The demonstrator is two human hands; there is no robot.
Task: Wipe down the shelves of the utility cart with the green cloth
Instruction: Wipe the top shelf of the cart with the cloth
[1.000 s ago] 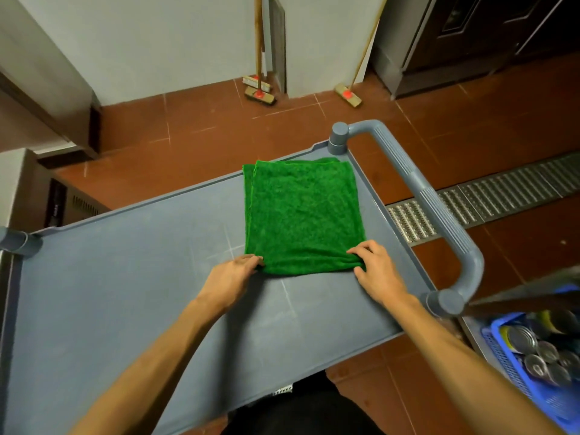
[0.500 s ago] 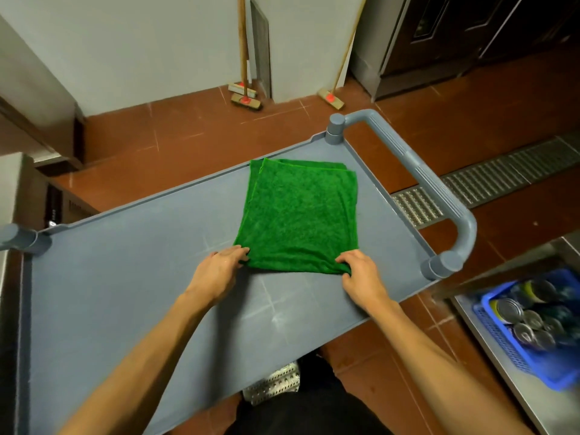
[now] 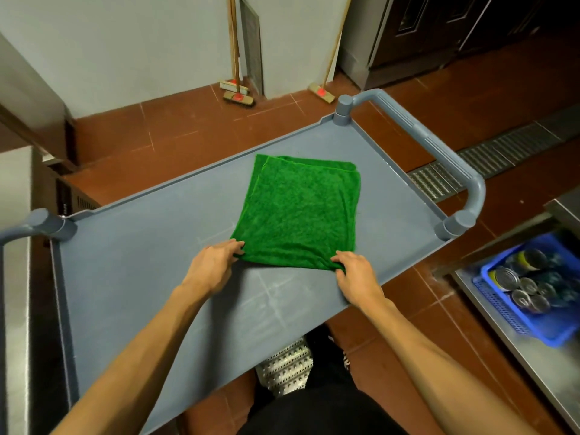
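left hand [image 3: 213, 265] and right hand [image 3: 354, 274] are pinching near corners of the green cloth [image 3: 301, 211]; it's lying folded on the cart shelf [image 3: 141, 262]

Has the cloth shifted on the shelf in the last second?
Yes. The cloth has slid toward the person: its far edge was against the shelf's far rim near the handle post; a gap now shows between them.

Your cloth [image 3: 301, 211] lies on the cart's top shelf [image 3: 141, 277], right of frame centre, your left hand [image 3: 213, 265] and right hand [image 3: 357, 274] at its near corners. A crate of cans [image 3: 530, 287] sits lower right.
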